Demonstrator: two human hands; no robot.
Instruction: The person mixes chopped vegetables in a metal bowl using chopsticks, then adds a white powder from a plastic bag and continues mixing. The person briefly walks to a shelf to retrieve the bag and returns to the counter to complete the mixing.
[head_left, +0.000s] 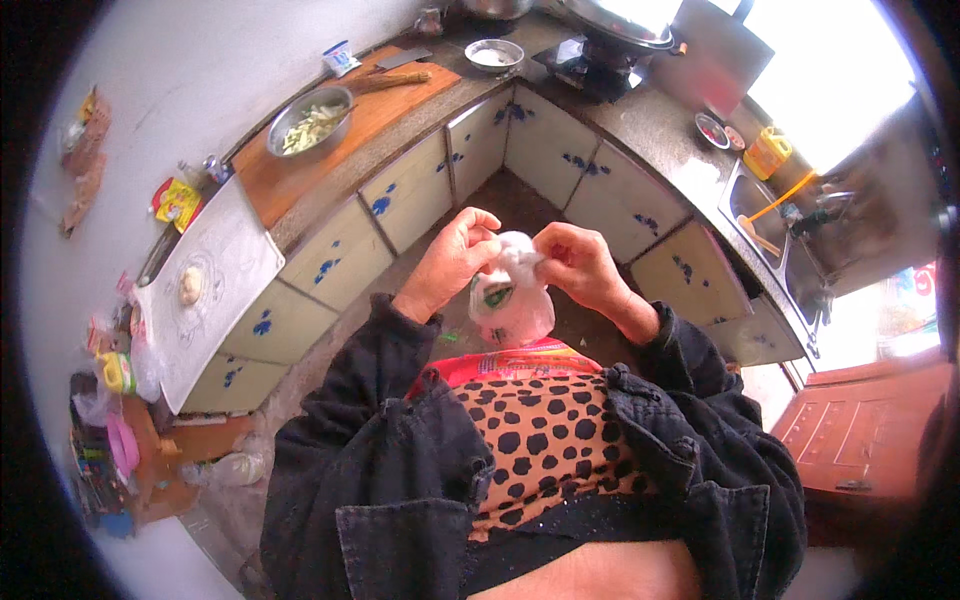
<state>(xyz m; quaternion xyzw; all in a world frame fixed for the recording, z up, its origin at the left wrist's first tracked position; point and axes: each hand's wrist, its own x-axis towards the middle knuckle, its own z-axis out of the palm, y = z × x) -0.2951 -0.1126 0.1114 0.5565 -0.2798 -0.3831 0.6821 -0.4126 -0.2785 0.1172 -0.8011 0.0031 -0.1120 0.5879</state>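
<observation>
Between my hands, in front of my body, hangs a white plastic bag (514, 304) with green printing and a rounded, filled lower part. My left hand (457, 259) pinches the gathered top of the bag from the left. On the other side, my right hand (581, 262) grips the same bunched plastic between thumb and fingers. What the bag contains cannot be made out. Both hands are held over the floor, apart from the counters.
A wooden board (259, 187) on the left counter bears a metal bowl (311, 124) of cut vegetables. A lump of dough (190, 286) lies on a floured white mat (217, 330). A bowl of white powder (493, 55) stands at the corner. A sink (757, 202) is at right.
</observation>
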